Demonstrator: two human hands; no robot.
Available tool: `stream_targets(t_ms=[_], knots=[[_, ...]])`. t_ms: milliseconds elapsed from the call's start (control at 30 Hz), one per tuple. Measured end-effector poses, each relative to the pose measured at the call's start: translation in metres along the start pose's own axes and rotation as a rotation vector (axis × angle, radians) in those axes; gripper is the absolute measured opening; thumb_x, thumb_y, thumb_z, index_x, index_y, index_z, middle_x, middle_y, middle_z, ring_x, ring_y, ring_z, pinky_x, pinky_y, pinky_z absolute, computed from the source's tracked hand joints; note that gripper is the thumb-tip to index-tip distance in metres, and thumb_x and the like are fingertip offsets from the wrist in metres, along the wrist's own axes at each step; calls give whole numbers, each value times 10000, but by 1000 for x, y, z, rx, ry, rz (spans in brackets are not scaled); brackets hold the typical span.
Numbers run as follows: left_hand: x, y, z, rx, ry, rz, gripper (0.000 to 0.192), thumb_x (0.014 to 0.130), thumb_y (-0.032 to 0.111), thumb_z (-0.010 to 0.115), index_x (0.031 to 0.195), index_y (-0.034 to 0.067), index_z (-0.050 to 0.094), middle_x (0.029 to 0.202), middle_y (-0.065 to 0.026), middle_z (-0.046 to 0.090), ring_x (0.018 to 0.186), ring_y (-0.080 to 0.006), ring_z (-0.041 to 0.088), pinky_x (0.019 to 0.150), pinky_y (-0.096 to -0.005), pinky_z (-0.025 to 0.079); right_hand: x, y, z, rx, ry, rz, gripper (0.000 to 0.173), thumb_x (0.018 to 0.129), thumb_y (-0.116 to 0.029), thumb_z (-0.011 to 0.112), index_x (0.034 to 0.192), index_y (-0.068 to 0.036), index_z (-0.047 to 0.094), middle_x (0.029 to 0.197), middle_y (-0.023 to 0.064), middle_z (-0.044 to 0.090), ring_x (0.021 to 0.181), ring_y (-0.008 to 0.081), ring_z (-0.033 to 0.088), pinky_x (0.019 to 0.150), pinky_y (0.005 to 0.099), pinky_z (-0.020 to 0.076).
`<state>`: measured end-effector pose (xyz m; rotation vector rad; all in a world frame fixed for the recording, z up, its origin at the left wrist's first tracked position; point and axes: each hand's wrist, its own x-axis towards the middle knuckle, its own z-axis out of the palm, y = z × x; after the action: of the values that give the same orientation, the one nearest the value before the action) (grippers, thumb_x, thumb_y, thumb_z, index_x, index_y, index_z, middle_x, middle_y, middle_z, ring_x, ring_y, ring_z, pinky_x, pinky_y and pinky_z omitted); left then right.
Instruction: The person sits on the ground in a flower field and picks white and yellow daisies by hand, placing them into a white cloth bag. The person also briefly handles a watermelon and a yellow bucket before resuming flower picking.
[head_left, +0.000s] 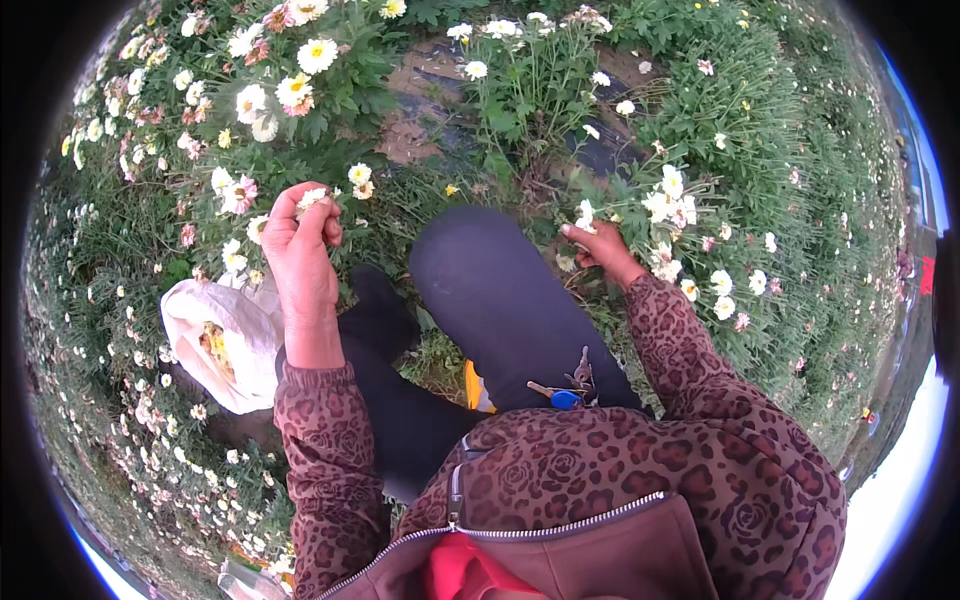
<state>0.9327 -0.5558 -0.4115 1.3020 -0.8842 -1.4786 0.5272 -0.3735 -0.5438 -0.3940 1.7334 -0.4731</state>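
Note:
My left hand (301, 238) is raised over the plants, its thumb and fingers closed on a white chrysanthemum-like flower head (311, 198). Pink and white blooms (238, 195) stand just beyond its wrist side. On the other side of my knee, my right hand (606, 252) pinches a white flower (585, 215) between thumb and fingers. Whether that flower is still on its stem cannot be made out. Close by it is a cluster of white blooms (672, 204) on a leafy plant. An open white cloth-like sack (251, 360) with yellowish flower heads (216, 346) inside sits left of my left forearm.
My bent knee in dark trousers (487, 277) rises between the hands. Keys with a blue tag (565, 399) hang at my waist. Dense flower plants (765, 150) surround me. Dark plastic film (600, 142) and bare soil (420, 82) show ahead. A clear container (247, 581) lies lower left.

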Motion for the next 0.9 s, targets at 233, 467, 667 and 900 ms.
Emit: stream_targets(t_ms=[233,467,667,900], knots=[[-92,24,60,-97,-297,-48,168,957,-42,561,1057,33,674,942,-74,664,709,-86,548,607,-210,421,-78,30,-51,26,202,-29,398,977,-436,669,1103,-61,628,800,10,605,626,118,576,535,283,459],[-171,-45,221,476,-821,167,185,868,-32,495,960,-16,654,724,-62,607,593,-113,575,532,-283,455,-121,32,-96,418,214,-198,202,1019,-256,623,934,-76,587,687,7,545,546,105,558,450,237,418],[-217,-143,302,449,-666,-810,148,802,-43,734,872,-39,604,681,-103,580,545,-207,592,443,-368,524,-139,50,-99,615,186,-233,251,1012,-306,649,931,-80,576,709,-6,534,592,114,563,490,234,418],[-219,-183,334,436,-675,-763,355,758,-66,788,997,-55,526,903,-164,603,789,-305,684,592,-520,640,-138,56,-101,630,216,-269,245,1005,-292,646,894,-88,567,677,-1,547,560,94,531,482,226,370]])
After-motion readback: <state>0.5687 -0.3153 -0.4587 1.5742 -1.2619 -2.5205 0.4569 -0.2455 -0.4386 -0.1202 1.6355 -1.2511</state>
